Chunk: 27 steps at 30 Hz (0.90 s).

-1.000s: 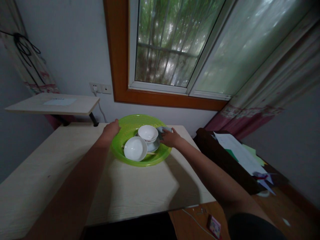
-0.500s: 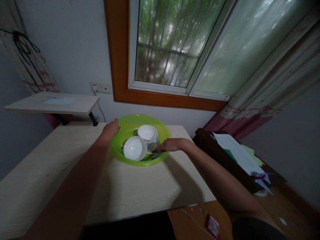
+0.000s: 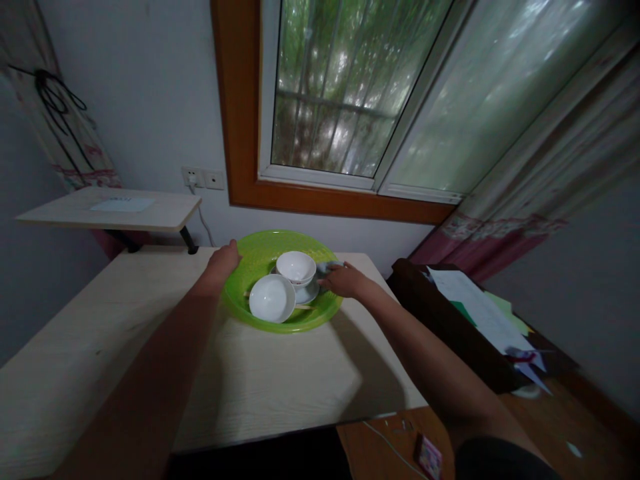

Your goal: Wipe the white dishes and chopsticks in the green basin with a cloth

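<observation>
A bright green plastic basin (image 3: 255, 257) stands on the pale wooden table. My left hand (image 3: 225, 259) is closed on its left rim. At the right inner wall my right hand (image 3: 343, 277) is closed on a grey-blue cloth (image 3: 326, 268), pressed against the basin near the rim. Inside the basin, one white bowl (image 3: 296, 268) sits on a plate (image 3: 309, 293), and a second white bowl (image 3: 273, 300) leans in front of it, tilted toward me. The end of a light stick, perhaps a chopstick (image 3: 304, 307), shows beside the front bowl.
A small raised shelf (image 3: 115, 217) with a paper on it stands at the table's back left. Behind are wall sockets (image 3: 203, 178) and a window. To the right, a dark brown piece of furniture (image 3: 440, 320) holds papers. A small pink box (image 3: 429, 457) lies below the table's front edge.
My right hand has moved the cloth from the basin's front right up and back along the right wall. My left hand stays on the rim.
</observation>
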Each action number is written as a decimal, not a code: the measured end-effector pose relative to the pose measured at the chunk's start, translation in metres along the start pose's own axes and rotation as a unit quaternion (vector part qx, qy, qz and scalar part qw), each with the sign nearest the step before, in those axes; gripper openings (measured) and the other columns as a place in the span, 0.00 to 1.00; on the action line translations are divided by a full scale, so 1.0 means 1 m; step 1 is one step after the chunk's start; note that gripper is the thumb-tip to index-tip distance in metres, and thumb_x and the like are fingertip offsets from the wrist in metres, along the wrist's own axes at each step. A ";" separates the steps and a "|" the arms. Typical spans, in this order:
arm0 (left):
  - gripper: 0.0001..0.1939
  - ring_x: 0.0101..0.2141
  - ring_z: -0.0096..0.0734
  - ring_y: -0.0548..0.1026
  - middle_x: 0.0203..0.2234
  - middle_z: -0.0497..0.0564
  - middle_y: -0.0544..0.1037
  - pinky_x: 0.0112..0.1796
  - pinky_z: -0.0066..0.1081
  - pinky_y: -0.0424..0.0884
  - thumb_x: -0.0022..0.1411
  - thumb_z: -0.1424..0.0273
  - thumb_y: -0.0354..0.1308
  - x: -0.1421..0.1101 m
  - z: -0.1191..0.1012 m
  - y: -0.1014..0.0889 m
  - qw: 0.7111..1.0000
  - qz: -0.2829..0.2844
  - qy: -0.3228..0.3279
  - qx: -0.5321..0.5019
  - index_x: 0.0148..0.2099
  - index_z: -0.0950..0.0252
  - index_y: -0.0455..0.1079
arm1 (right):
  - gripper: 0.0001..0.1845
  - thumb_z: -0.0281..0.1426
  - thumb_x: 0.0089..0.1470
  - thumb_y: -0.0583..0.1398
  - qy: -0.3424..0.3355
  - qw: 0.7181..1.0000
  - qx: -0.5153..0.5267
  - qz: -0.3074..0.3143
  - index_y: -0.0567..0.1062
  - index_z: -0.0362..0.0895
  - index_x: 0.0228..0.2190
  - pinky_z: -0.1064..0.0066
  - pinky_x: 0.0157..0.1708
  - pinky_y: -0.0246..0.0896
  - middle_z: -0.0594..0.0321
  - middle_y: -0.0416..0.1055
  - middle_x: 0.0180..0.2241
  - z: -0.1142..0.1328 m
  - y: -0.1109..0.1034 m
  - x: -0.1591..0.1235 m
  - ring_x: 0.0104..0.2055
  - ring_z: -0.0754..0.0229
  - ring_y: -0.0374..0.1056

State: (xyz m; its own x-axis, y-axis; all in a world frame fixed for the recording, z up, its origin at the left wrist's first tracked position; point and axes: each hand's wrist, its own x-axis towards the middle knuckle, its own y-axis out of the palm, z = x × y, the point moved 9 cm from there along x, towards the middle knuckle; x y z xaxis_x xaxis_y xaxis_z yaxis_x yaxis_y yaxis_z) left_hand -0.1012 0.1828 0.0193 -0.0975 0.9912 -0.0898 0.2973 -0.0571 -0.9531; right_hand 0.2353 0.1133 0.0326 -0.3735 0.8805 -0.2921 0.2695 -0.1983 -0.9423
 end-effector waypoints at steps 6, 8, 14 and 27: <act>0.26 0.55 0.55 0.81 0.57 0.71 0.80 0.49 0.41 0.75 0.74 0.65 0.53 0.002 0.008 0.006 0.999 0.002 -0.026 -0.024 0.69 0.68 0.64 | 0.31 0.48 0.75 0.50 -0.024 0.998 0.052 0.030 0.88 0.44 0.44 0.64 0.53 0.71 0.47 0.85 0.48 -0.001 0.009 -0.004 0.51 0.47 0.81; 0.26 0.55 0.54 0.80 0.58 0.70 0.79 0.49 0.40 0.75 0.74 0.66 0.53 -0.002 0.011 0.007 0.999 0.001 -0.033 -0.028 0.70 0.68 0.64 | 0.29 0.45 0.75 0.51 -0.037 0.998 0.053 0.007 0.88 0.44 0.45 0.66 0.54 0.70 0.48 0.84 0.49 -0.004 0.012 -0.001 0.53 0.49 0.80; 0.36 0.60 0.54 0.78 0.70 0.70 0.68 0.55 0.43 0.74 0.75 0.69 0.46 -0.036 0.016 0.006 0.998 -0.032 -0.034 -0.031 0.82 0.63 0.47 | 0.28 0.39 0.77 0.49 -0.043 0.994 0.037 -0.093 0.87 0.42 0.47 0.67 0.70 0.56 0.51 0.82 0.56 -0.010 0.009 0.012 0.71 0.53 0.65; 0.40 0.75 0.82 0.43 0.80 0.67 0.42 0.64 0.77 0.57 0.73 0.59 0.55 -0.094 -0.005 0.019 0.987 -0.035 0.015 0.153 0.82 0.57 0.51 | 0.24 0.35 0.75 0.52 -0.070 0.993 0.022 -0.091 0.86 0.39 0.49 0.67 0.68 0.60 0.48 0.82 0.55 -0.001 -0.004 0.039 0.73 0.54 0.62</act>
State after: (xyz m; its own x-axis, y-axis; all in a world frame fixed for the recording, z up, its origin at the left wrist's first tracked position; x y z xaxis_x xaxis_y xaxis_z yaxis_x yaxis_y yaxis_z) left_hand -0.0819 0.0887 0.0113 -0.0773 0.9969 -0.0162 -0.0106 -0.0171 -0.9998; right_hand 0.2199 0.1490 0.0255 -0.5330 0.8356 -0.1329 0.1485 -0.0623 -0.9870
